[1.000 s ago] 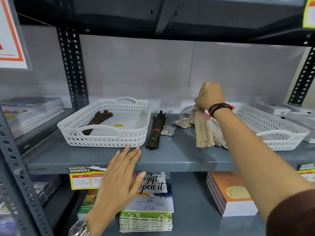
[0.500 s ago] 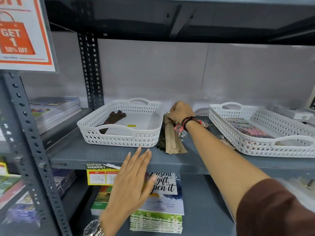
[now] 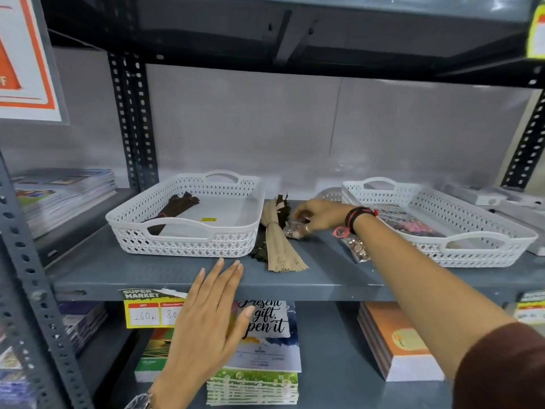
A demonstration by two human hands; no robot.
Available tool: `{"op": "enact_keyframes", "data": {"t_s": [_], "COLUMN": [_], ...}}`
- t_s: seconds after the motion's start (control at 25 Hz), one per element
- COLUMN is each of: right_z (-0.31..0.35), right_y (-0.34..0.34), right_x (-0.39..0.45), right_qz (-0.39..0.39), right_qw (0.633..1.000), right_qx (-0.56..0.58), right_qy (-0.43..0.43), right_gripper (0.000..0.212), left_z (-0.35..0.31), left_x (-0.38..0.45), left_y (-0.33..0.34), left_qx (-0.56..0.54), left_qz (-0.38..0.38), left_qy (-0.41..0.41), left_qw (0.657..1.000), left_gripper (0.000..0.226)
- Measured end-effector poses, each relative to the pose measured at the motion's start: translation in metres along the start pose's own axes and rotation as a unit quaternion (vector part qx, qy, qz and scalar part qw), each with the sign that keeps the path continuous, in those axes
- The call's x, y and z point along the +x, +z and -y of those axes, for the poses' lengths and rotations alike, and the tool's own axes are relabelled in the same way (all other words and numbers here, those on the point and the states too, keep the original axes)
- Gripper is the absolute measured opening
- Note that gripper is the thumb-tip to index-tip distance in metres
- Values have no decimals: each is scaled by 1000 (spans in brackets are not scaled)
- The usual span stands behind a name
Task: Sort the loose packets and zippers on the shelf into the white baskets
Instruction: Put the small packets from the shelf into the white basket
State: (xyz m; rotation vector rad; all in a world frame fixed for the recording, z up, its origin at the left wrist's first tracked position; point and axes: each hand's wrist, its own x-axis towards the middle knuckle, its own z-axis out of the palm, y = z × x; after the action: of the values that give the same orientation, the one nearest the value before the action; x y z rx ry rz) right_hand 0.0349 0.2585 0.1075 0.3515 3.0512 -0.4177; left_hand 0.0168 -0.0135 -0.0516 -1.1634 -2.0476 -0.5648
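Observation:
Two white baskets stand on the grey shelf. The left basket holds a dark brown zipper bundle. The right basket holds colourful packets. Between them lie a beige zipper bundle on top of a dark zipper bundle. My right hand pinches a small clear packet of metal bits beside the beige bundle. Another such packet lies under my wrist. My left hand hovers flat and open at the shelf's front edge.
Perforated uprights frame the bay. Stacked booklets sit on the left shelf, grey boxes at far right. Below are a price tag, notebooks and an orange stack.
My right hand carried the beige zipper bundle left, laid it on the shelf over the dark bundle, let go and closed on a small packet. My left hand stayed put.

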Motion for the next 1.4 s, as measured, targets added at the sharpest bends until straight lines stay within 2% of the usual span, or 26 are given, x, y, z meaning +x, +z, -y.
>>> {"op": "enact_keyframes", "data": {"t_s": [0.08,0.28,0.4,0.68,0.84,0.96,1.04,1.12,1.2,1.4], "right_z": [-2,-1,-12,-47,-48,-42,-37,-32,-28,-29], "right_y": [15,34,29,16,29,24,17,14,18,33], "right_x": [-3,-4,-7,-37,-53,-72,-90,-107,-119,-108], "right_qz": [-9,-154,-205,-255,-230,-232,-168,-72,-28,-102], "right_qw": [999,979,968,937,949,965,981,991,991,981], "right_qx": [-19,-98,-129,-238,-216,-120,-93,-106,-116,-150], "right_qy": [-32,-88,-71,17,4,5,18,40,53,65], "right_gripper": [49,28,27,30,40,59,56,44,36,52], "left_z": [0,1,0,-2,-1,-1,-1,-1,-2,-3], "left_x": [0,0,0,1,0,1,2,3,3,1], "left_y": [1,2,2,4,7,6,6,6,6,4], "left_qx": [-3,4,7,0,-4,-1,1,2,2,1], "left_qz": [-3,5,5,-4,-2,-2,-4,-5,-8,-7], "left_qy": [1,8,7,0,-4,0,3,2,-1,0], "left_qw": [1000,1000,1000,1000,1000,1000,1000,1000,1000,1000], "left_gripper": [62,62,62,64,63,62,60,58,57,58]}}
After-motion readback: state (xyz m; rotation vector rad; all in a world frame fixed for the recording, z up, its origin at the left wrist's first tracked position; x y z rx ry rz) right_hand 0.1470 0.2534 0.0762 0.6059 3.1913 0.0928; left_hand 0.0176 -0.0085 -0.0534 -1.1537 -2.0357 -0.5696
